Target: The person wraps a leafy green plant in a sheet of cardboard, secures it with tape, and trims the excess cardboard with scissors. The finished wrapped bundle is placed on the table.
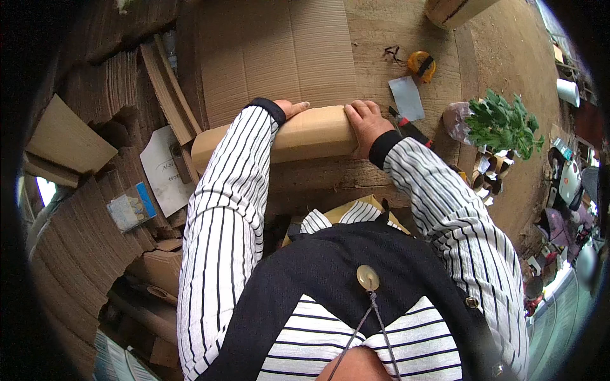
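Observation:
A sheet of corrugated cardboard (pixel 276 57) lies on the wooden table, with its near part rolled or folded into a long smooth cardboard piece (pixel 310 128); whether the two are joined I cannot tell. My left hand (pixel 290 109) rests on the far edge of that piece, thumb pointing right, partly hidden by the cuff. My right hand (pixel 369 125) grips its right end, fingers over the top. Just right of my right hand lies a red and black utility knife (pixel 413 132). Beyond it are a pale paper slip (pixel 406 97) and a yellow tape measure (pixel 421 66).
Stacks of corrugated cardboard (pixel 81 252) fill the left side, with a marked white sheet (pixel 167 171) and a plastic packet (pixel 132 207) on them. Leafy greens (pixel 505 121) in a wrapped bundle stand at right. A cardboard tube (pixel 455 12) is at the far right edge.

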{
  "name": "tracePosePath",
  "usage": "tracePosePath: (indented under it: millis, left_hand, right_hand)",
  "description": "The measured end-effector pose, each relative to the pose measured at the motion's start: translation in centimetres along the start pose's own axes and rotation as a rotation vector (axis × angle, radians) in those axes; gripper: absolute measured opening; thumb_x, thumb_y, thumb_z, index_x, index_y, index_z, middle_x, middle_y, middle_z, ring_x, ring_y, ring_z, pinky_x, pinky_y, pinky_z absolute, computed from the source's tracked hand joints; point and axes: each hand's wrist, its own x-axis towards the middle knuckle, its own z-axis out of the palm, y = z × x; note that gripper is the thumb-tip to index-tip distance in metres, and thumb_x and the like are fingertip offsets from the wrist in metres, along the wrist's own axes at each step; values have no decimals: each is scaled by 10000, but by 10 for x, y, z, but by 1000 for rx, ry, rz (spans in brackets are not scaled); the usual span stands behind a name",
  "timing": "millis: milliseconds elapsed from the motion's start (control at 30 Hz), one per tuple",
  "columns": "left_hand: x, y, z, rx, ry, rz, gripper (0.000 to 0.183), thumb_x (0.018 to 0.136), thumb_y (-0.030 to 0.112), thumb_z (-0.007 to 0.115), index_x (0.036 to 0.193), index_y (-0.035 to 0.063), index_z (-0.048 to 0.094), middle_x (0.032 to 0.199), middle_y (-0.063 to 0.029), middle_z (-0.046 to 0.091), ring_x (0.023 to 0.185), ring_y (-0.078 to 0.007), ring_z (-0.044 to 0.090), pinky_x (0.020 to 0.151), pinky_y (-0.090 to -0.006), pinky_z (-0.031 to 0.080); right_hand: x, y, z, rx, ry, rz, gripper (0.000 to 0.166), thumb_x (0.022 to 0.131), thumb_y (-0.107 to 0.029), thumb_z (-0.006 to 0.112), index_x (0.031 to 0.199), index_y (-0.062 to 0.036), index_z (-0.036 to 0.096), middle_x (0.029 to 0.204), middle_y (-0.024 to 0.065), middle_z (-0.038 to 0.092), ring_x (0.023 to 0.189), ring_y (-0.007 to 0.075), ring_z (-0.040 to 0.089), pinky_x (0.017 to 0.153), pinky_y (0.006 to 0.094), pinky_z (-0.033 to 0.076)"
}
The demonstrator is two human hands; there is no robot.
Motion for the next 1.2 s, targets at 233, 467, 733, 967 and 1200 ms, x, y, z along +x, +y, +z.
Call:
tracePosePath:
  millis: [233, 467, 733, 967, 1200]
  left_hand:
    - [10, -40, -16, 292, 179, 0, 721, 935, 639, 374, 1136, 15, 676, 1175, -265, 624, 1138, -395, 578, 974, -444, 430]
    - [-54, 54, 39, 385, 668, 652, 1024, 602, 564, 808, 1381, 23, 421, 1348, -160, 511, 1226, -319, 503, 977, -429, 436]
    - [-46, 46, 35, 217, 586, 655, 904, 652, 577, 773, 1317, 30, 498, 1311, -153, 550, 1212, -314, 518, 994, -421, 432]
    - [8, -32, -15, -28, 142, 526, 598, 944, 575, 407, 1188, 65, 603, 1190, -213, 621, 1117, -364, 572, 960, -433, 424]
    - [14, -30, -45, 52, 107, 253, 681, 935, 655, 369, 1143, 85, 678, 1156, -190, 654, 1094, -360, 594, 946, -407, 438]
  right_hand:
    - [31, 14, -17, 49, -133, -23, 1101, 472, -357, 895, 1394, -59, 374, 1385, 177, 415, 1298, 401, 377, 1047, 458, 422]
    - [62, 30, -19, 69, -266, -5, 1058, 447, -363, 907, 1344, -67, 431, 1323, 160, 481, 1209, 392, 467, 998, 443, 449]
    - [8, 1, 30, -219, 189, 56, 789, 757, -158, 682, 1456, -136, 317, 1435, 161, 354, 1348, 397, 316, 998, 487, 429]
    - [26, 10, 13, -72, 173, -7, 873, 651, -83, 746, 1419, -120, 331, 1383, 188, 363, 1297, 441, 321, 1041, 472, 414]
    - [40, 13, -24, 64, -20, 66, 998, 537, -169, 874, 1387, -131, 352, 1369, 162, 401, 1279, 390, 378, 1033, 460, 436]
